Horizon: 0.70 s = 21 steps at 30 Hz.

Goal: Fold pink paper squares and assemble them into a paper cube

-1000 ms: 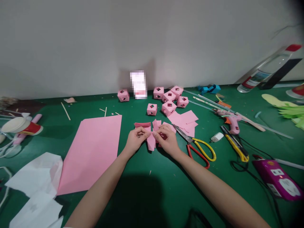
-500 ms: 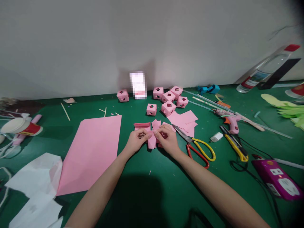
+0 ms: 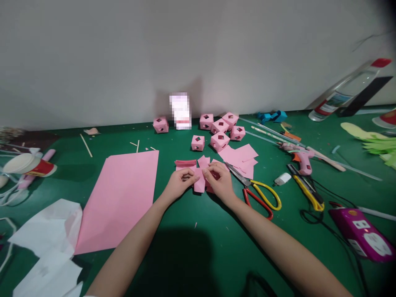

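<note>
A small folded piece of pink paper (image 3: 199, 181) is pinched between both hands near the middle of the green table. My left hand (image 3: 181, 182) grips its left edge with thumb and fingertips. On the other edge, my right hand (image 3: 220, 179) closes thumb against forefinger. Behind the left fingers lies a pink strip with a rolled edge (image 3: 185, 163). Pink paper squares (image 3: 239, 154) overlap just past the right hand, partly under the scissors (image 3: 247, 181), which have one red and one yellow handle. Several finished pink paper cubes (image 3: 219, 141) with diamond-shaped holes stand farther back.
Left lie a large pink sheet (image 3: 123, 194), torn white paper (image 3: 46, 231) and a paper cup (image 3: 31, 165). On the right are a pink glue gun (image 3: 305, 161), a yellow utility knife (image 3: 309, 194), a purple power socket (image 3: 360, 233) and a tilted bottle (image 3: 343, 95). A blurred upright screen (image 3: 180, 110) leans on the wall.
The pink paper between my hands has turned a little, so a flatter, wider face shows. Both hands keep their pinch and have shifted only slightly.
</note>
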Available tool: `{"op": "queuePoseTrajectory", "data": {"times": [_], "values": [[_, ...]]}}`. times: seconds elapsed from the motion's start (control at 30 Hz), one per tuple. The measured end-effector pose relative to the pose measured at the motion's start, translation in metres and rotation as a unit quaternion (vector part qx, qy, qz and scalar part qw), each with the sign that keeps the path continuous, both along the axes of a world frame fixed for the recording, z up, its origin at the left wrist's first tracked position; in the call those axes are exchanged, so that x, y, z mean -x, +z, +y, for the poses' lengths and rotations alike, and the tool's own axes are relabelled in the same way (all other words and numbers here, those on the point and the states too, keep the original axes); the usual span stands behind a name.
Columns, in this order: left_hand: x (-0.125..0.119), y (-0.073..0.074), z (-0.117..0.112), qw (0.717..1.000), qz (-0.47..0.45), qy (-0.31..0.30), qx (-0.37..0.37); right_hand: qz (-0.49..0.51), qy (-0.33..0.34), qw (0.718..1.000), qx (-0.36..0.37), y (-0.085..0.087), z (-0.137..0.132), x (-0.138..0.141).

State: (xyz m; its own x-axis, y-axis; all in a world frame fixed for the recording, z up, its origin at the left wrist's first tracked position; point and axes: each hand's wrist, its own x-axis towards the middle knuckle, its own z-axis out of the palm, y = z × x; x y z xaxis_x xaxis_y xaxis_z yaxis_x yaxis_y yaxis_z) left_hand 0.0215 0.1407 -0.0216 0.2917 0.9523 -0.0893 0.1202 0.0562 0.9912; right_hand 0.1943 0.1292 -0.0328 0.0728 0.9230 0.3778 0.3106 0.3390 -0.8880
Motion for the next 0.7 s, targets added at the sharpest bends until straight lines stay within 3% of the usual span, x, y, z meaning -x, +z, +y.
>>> {"op": "queuePoseTrajectory", "data": {"times": [0.2,0.43,0.7], "values": [[-0.0001,-0.0027,0.0006,1.000,0.025,0.011,0.003,0.002,0.002,1.000,-0.007,-0.0008,0.0002,0.0004],[0.0006,-0.0014,-0.0003,0.997,0.062,-0.047,-0.028,0.021,-0.011,1.000,0.010,-0.0021,0.0013,-0.0001],[0.0001,-0.0001,-0.0007,0.996,0.066,-0.048,-0.033,0.024,-0.009,1.000,0.015,-0.0031,0.0016,0.0002]]}}
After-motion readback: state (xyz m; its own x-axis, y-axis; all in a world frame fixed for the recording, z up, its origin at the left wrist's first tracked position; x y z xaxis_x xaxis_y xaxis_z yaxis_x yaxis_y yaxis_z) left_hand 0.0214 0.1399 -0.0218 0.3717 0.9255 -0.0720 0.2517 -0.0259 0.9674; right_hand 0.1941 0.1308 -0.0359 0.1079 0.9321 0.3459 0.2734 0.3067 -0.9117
